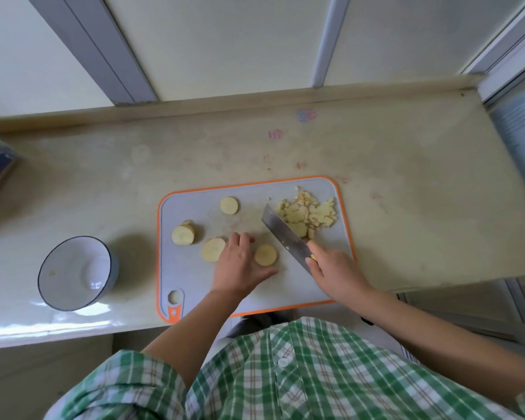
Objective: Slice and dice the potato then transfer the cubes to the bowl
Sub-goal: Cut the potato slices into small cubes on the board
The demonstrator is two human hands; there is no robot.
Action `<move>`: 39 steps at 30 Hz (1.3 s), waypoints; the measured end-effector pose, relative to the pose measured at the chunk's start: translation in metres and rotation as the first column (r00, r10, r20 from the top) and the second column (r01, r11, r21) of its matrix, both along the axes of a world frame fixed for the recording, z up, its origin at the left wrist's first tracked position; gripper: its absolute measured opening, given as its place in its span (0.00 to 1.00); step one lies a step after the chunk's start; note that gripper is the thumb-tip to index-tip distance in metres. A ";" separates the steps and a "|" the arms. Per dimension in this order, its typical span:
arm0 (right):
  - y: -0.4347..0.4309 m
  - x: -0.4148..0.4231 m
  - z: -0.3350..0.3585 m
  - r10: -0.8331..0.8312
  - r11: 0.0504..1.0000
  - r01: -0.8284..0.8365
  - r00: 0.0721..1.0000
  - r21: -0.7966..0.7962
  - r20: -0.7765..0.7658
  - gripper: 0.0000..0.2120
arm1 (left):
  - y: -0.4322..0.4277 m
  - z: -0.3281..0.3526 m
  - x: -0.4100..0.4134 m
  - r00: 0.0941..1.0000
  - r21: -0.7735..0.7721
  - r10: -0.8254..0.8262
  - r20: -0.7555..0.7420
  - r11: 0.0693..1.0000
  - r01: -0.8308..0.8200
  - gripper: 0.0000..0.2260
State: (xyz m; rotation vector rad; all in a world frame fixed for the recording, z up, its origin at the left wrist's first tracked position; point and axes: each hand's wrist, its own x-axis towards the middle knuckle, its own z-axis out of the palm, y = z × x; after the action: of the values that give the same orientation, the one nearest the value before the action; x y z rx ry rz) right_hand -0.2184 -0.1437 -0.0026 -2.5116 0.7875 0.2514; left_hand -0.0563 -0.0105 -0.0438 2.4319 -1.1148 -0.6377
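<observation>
Now: dicing looks partly done, with four rounds left uncut.
Left hand: fingers close together, tips down on the grey orange-rimmed cutting board between two of the pale round potato slices, pinching nothing visible; probably reaching for the next one.
Right hand: fingers wrapped round the handle of the broad steel knife, blade angled to fence off the heap of pale potato cubes just beyond.
White dark-rimmed bowl: on the beige desk, well left of the left fingers, no cubes visible inside.
</observation>
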 end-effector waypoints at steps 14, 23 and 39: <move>0.003 -0.015 0.004 0.047 0.998 -0.047 0.999 0.034 0.001 0.05 | -0.015 0.000 -0.003 0.998 -0.014 -0.057 -0.026 0.998 0.057 0.23; 0.015 -0.009 0.002 0.072 0.997 -0.071 0.997 0.043 -0.013 0.02 | -0.010 -0.002 -0.016 0.996 -0.009 0.091 0.016 0.996 -0.091 0.18; 0.011 -0.001 0.020 0.118 0.993 -0.118 0.993 0.018 -0.004 0.06 | -0.008 -0.001 -0.024 0.986 0.001 0.165 0.018 0.986 -0.165 0.19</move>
State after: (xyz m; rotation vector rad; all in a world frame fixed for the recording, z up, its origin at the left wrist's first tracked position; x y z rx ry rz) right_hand -0.2191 -0.1329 0.0174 -2.5452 0.6364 0.3043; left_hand -0.0807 -0.0180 -0.0448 2.5044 -0.9072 -0.5656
